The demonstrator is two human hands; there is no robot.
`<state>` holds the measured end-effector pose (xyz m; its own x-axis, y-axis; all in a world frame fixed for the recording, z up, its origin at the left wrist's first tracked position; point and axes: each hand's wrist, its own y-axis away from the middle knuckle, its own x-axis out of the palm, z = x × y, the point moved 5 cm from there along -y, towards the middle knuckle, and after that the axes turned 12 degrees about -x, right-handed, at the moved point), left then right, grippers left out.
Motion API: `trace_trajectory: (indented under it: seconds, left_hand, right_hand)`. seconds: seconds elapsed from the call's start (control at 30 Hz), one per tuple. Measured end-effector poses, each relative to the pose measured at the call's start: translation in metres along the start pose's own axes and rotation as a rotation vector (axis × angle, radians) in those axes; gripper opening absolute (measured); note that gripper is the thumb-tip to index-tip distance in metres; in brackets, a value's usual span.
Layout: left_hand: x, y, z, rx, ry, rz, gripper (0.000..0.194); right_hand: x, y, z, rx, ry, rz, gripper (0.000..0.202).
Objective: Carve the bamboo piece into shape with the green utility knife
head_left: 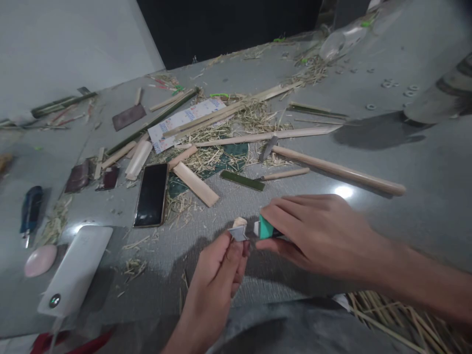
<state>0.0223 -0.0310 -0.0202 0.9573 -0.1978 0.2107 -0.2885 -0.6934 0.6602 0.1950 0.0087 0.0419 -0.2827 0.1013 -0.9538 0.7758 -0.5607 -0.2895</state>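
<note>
Alignment seems the step in hand: the left hand's grip is closed in a pinch on a small, flat, grey notched piece, raised over the grey table. The right hand's grip is wrapped around a teal-green and black object with a white end, just apart from the piece. The next move probably calls for steady fingers and a square approach.

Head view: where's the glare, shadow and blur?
Head view: glare spot on the table between hammer and right hand; dark shadow left of the right-edge container; same view, that container and the lower-right straw look blurred.
</note>
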Motion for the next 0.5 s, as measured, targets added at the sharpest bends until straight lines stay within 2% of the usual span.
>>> trace_trajectory:
  seconds: [0.13, 0.27, 0.33, 0.43, 0.5]
  left_hand:
    - [0.001, 0.0, -0.004, 0.046, -0.111, -0.015, 0.044]
    - [0.0, -0.001, -0.006, 0.151, -0.256, -0.097, 0.046]
    - [0.003, -0.001, -0.002, 0.14, -0.212, -0.078, 0.048]
    - [0.009, 0.0, 0.008, 0.038, -0.034, -0.001, 0.055]
    - [0.01, 0.001, 0.01, 0.004, 0.036, 0.01, 0.058]
  right_hand:
    - [0.002, 0.004, -0.001, 0.002, -0.019, 0.008, 0.047]
    - [0.003, 0.006, -0.001, 0.003, -0.028, 0.037, 0.047]
    - [0.0, 0.006, -0.001, -0.012, -0.006, 0.011, 0.048]
    - [-0.005, 0.007, 0.001, -0.035, 0.063, -0.06, 0.047]
    - [-0.008, 0.007, 0.004, -0.037, 0.103, -0.088, 0.046]
